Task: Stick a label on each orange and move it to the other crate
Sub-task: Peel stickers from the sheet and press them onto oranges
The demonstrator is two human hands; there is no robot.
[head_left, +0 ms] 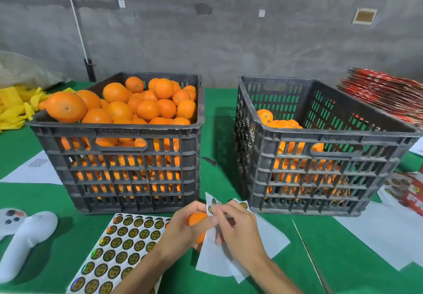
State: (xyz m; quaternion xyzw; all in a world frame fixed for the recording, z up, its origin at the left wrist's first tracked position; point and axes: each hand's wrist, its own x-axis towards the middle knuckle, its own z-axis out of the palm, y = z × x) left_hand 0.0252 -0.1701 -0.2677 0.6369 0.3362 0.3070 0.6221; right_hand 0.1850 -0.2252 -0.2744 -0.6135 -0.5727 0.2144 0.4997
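Your left hand (183,227) is curled round an orange (197,219), holding it just above the near edge of the bench (217,115), between the two crates and in front of them. Your right hand (238,227) sits touching the orange's right side, its thumb and fingertips pinching the top of a white backing sheet (219,259) where a few labels (211,208) still cling; the sheet hangs down from that pinch onto the green cloth, under your right wrist. The orange lies between both hands, mostly hidden by your left fingers, with the labelled strip against its upper right.

Under your left forearm lies a full label sheet (123,245) of round gold and dark stickers, flat at the near edge. Left of it, by the near left corner, rests a white handheld device (25,241).

Behind your hands, the left crate (119,170) is heaped with oranges above its rim. The right crate (320,179) holds a lower layer of oranges, well below its rim. A small dark scrap (209,161) lies on the cloth between the crates.

Yellow wrappers (16,106) are piled at the far left edge, a red stack (384,94) of flat packs sits at the far right, and white papers (377,232) lie along the right side
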